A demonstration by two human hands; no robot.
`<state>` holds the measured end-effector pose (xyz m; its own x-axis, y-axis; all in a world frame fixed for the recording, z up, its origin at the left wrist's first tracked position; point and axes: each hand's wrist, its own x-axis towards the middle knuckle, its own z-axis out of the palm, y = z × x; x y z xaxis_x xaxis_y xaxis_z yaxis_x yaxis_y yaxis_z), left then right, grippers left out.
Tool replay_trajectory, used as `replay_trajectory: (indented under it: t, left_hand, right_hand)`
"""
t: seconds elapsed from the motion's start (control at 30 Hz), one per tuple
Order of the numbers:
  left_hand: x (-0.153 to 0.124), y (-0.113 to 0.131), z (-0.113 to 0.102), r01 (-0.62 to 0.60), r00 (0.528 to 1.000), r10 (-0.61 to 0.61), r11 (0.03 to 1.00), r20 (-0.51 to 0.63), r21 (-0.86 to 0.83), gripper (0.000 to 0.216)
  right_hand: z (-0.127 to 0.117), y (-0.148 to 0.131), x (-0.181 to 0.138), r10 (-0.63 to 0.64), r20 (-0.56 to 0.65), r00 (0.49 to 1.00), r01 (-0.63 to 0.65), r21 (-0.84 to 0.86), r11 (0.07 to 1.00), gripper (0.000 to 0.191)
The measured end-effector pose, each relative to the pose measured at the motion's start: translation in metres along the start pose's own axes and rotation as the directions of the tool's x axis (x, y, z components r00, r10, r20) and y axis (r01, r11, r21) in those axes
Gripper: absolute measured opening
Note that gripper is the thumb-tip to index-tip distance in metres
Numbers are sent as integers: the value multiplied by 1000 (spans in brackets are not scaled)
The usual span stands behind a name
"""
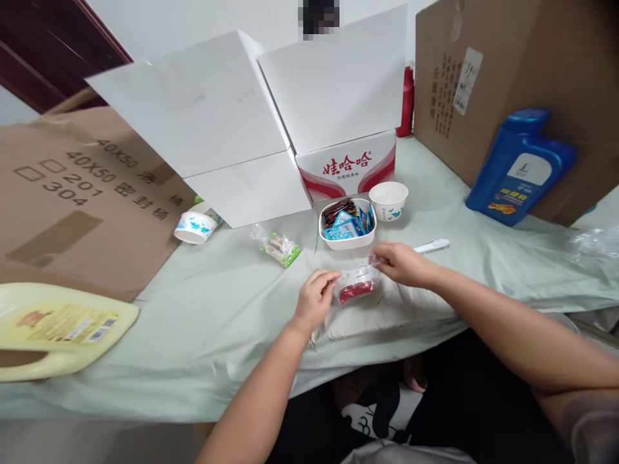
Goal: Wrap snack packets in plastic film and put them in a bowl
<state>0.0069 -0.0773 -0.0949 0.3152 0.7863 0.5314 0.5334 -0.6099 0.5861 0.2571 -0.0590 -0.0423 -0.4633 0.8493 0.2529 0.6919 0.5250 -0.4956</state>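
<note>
A clear plastic bag (356, 277) with something red in its lower part is stretched between my two hands near the front of the cloth-covered table. My left hand (316, 298) pinches the bag's left side. At its upper right corner, my right hand (399, 261) grips the plastic between thumb and fingers. What the red content is, I cannot make out. Just beyond the bag stands a white tub (346, 243) filled with blue packets (345, 227) and dark brown wrapped sticks (337, 211).
Beside the tub are a paper bowl (388, 201) and a white-handled tool (432, 246). A green-and-clear packet (280, 248) lies left. White cartons (345, 164) rise behind. A blue bottle (522, 169), a yellow jug (68, 328) and brown boxes (72, 200) flank the table.
</note>
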Motion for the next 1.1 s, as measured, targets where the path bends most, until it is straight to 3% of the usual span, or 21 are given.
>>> replay_trajectory:
  t: [0.07, 0.17, 0.27, 0.37, 0.4, 0.47, 0.53, 0.57, 0.63, 0.7, 0.73, 0.8, 0.87, 0.93, 1.03, 1.1]
  left_hand:
    - [1, -9, -4, 158, 981, -165, 985, -104, -73, 14]
    - [0, -29, -7, 339, 895, -365, 930, -257, -142, 6]
    - [1, -45, -13, 380, 838, -408, 913, -363, -148, 5]
    - [4, -45, -23, 383, 780, -397, 914, -484, -132, 15]
    - [4, -42, -26, 362, 781, -364, 926, -507, -107, 17]
    - [5, -31, -27, 259, 854, -230, 966, -466, -1, 18]
    - [5, -19, -23, 81, 962, -39, 986, -272, 144, 25]
    - [5, -15, -20, -10, 990, 38, 980, -138, 200, 31]
    - [6, -10, -13, -129, 990, 109, 958, 89, 255, 33]
    - [6, -9, -10, -156, 978, 109, 950, 179, 271, 20]
    - [6, -9, -9, -139, 981, 95, 953, 168, 270, 15]
    - [5, -9, -11, -74, 995, 55, 964, 81, 254, 17]
    - [4, -8, -14, -14, 1000, 15, 975, -4, 222, 18]
    - [4, -5, -15, 6, 1000, -4, 980, -11, 197, 20]
    - [4, -2, -16, 29, 998, -37, 980, 40, 198, 22]
    - [4, -5, -19, 114, 992, -121, 971, 22, 210, 24]
  right_hand:
    - [-10, 10, -1, 13, -14, 1000, -13, 17, 1000, 12]
    - [-17, 19, -6, 12, 41, 999, -13, 32, 999, 13]
    - [-21, 22, -10, -5, 122, 993, 9, -31, 999, 17]
    - [-24, 22, -13, -58, 11, 998, 59, -57, 997, 26]
    - [-24, 20, -14, -80, -55, 995, 78, -41, 996, 29]
    - [-23, 14, -15, -134, -138, 981, 137, 8, 991, 31]
    - [-19, 8, -15, -198, -116, 973, 203, 31, 979, 33]
    - [-17, 6, -15, -220, -72, 973, 221, 16, 975, 36]
    - [-12, 4, -13, -207, 57, 977, 211, -72, 975, 39]
    - [-11, 6, -11, -108, 163, 981, 140, -200, 970, 24]
    - [-12, 7, -11, -54, 175, 983, 97, -252, 963, 16]
    - [-16, 5, -12, -4, 109, 994, 35, -292, 956, 19]
    - [-19, -1, -14, -61, -11, 998, 56, -255, 965, 23]
    - [-16, -11, -17, -177, -59, 982, 165, -177, 970, 22]
    - [1, -25, -19, -291, 87, 953, 299, -94, 950, 22]
    - [15, -28, -18, -270, 220, 937, 302, -124, 945, 23]
